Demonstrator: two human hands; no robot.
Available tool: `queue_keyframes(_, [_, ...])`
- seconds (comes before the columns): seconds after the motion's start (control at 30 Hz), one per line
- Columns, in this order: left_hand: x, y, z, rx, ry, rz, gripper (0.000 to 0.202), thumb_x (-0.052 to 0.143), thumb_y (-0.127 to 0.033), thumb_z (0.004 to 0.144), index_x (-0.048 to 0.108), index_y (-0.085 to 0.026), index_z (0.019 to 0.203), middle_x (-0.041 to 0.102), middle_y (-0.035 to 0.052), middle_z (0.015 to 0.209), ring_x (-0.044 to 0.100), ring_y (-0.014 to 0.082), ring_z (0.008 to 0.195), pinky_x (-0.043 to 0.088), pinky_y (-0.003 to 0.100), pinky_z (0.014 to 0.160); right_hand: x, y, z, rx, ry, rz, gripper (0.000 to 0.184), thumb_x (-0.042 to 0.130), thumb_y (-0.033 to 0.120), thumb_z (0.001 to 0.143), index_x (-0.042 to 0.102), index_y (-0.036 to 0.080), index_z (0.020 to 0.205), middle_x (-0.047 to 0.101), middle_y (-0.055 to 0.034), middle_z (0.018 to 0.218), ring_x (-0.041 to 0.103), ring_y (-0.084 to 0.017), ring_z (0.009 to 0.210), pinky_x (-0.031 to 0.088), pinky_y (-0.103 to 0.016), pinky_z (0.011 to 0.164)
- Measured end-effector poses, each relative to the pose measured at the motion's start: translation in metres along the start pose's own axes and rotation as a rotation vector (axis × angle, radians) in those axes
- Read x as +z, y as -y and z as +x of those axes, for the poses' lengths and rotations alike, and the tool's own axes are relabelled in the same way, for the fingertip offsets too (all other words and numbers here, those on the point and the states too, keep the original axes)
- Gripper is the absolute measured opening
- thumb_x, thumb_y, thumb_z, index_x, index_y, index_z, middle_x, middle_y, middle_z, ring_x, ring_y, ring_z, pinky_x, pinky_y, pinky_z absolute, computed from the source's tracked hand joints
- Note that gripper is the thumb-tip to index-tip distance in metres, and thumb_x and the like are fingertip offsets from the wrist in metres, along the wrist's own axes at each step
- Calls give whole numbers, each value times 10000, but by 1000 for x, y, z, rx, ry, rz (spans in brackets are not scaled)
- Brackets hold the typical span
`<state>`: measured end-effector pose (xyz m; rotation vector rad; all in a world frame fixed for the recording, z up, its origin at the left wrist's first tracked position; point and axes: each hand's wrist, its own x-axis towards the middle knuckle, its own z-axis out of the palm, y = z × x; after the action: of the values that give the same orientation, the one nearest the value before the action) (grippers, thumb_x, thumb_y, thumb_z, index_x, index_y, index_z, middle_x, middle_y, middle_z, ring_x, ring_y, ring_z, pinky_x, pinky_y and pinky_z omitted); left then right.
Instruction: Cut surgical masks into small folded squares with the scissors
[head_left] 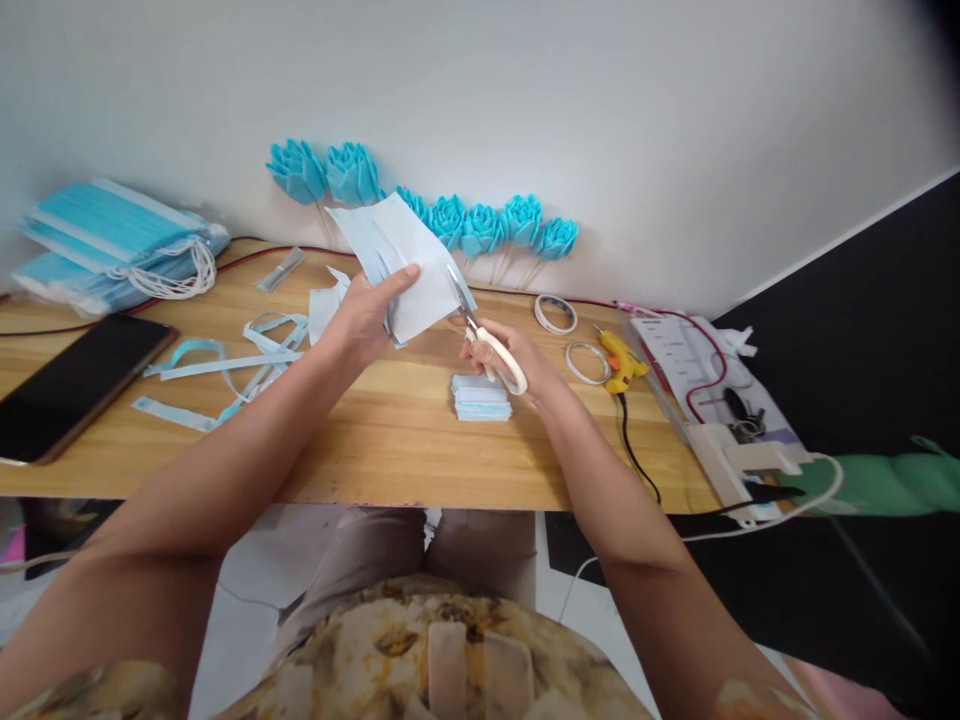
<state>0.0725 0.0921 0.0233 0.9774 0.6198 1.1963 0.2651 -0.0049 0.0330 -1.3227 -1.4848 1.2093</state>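
My left hand [373, 312] grips a pale blue and white sheet of face mask fabric [416, 262], thumb on top and fingers beneath. In my right hand [510, 358] is a pair of white-handled scissors [501, 360], whose blades meet the right edge of the sheet. Below the scissors lies a small stack of cut mask pieces [481, 398] on the wooden table. Cut blue and white strips [232, 365] lie to the left, near my left forearm. Another white fabric piece [324, 308] sits partly hidden behind my left hand.
Blue fabric flowers [480, 230] on stems lean along the wall. A pile of face masks [112, 245] and a phone [82, 385] are at left. At right are tape rolls [556, 314], a yellow glue gun [621, 362] and a white power strip [724, 470] with cables.
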Motion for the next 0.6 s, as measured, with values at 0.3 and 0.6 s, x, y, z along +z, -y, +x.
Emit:
queue_keyframes(0.3, [-3,-2,1,110,-130,92,547,944,-379,569,715,-207,1036,775,89,1140,662,368,1242,565,482,1039,0,-1,-1,-27,9,3,717,739,564,794,634,120,1348,679,-32,877,552,-94,640,421,-245,565])
queue_keyframes(0.6, [-1,-5,-1,119,-141,80,622,949,-356,556,706,-220,1112,768,91,1144,641,379,1281,560,491,1053,2,-3,-1,-40,5,29,717,735,626,786,656,145,1311,656,-16,839,532,-95,626,415,-244,546])
